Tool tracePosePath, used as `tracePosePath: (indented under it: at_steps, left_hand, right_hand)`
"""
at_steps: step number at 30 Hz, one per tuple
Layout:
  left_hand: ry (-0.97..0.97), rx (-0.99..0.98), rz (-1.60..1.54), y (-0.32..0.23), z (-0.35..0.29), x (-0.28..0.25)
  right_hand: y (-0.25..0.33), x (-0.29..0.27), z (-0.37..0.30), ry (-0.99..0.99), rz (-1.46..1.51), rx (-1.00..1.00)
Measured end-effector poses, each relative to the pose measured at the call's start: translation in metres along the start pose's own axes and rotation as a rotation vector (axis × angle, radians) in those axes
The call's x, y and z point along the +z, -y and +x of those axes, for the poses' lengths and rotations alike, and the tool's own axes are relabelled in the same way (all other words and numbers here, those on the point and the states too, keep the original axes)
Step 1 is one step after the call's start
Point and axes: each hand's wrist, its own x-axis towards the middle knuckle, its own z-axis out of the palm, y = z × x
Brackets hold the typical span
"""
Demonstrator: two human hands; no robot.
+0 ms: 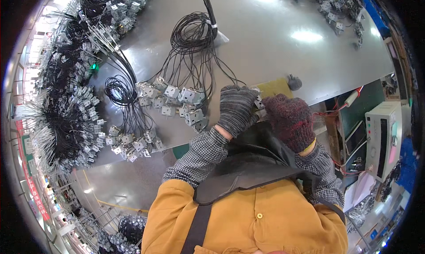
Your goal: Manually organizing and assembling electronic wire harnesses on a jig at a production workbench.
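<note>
My left hand (238,108), in a grey striped knit glove, is closed on a small metal-cased part with a black wire (258,100) at the table's near edge. Beside it my right hand (290,122), in a dark red and black glove, is curled shut; whatever its fingers hold is hidden. Under and behind the hands lies a yellowish pad (275,87). To the left of my left hand sits a cluster of metal-cased parts (170,96), their black wires running to a coiled bundle (195,32) tied with a white band.
A smaller wired bundle (128,141) lies farther left on the metal table (261,46). Large heaps of similar parts (66,103) line the left edge, with more (334,6) at the far right. A dark grey knob-like piece (294,82) stands beside the pad. A pale instrument box (381,141) is at right.
</note>
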Motion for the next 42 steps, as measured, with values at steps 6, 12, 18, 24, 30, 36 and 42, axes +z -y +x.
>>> tracePosePath:
  at_steps: [6,12,18,24,30,36,42]
  left_hand:
    - [-0.017,-0.029,-0.022,0.002,-0.001,0.005]
    - [-0.059,0.013,0.05,0.0,0.001,0.009]
    - [-0.06,0.004,0.071,-0.002,0.002,0.01]
    - [-0.005,-0.008,0.008,-0.001,0.0,0.002]
    - [0.058,-0.176,0.014,0.0,-0.027,-0.029]
    - [0.01,-0.058,-0.166,0.026,-0.046,-0.009]
    - [0.007,-0.072,-0.226,0.026,-0.037,-0.017]
  right_hand:
    - [-0.007,-0.002,-0.007,0.007,0.043,-0.023]
    - [-0.013,0.003,-0.004,0.081,0.076,0.038]
    - [-0.012,0.0,-0.004,0.073,0.187,0.068]
    - [-0.011,0.009,-0.007,0.015,0.275,0.103]
    - [-0.01,0.011,-0.017,0.036,0.604,0.204]
    - [-0.01,0.048,-0.03,0.238,0.902,0.234]
    - [-0.031,0.038,-0.017,-0.018,0.825,0.247]
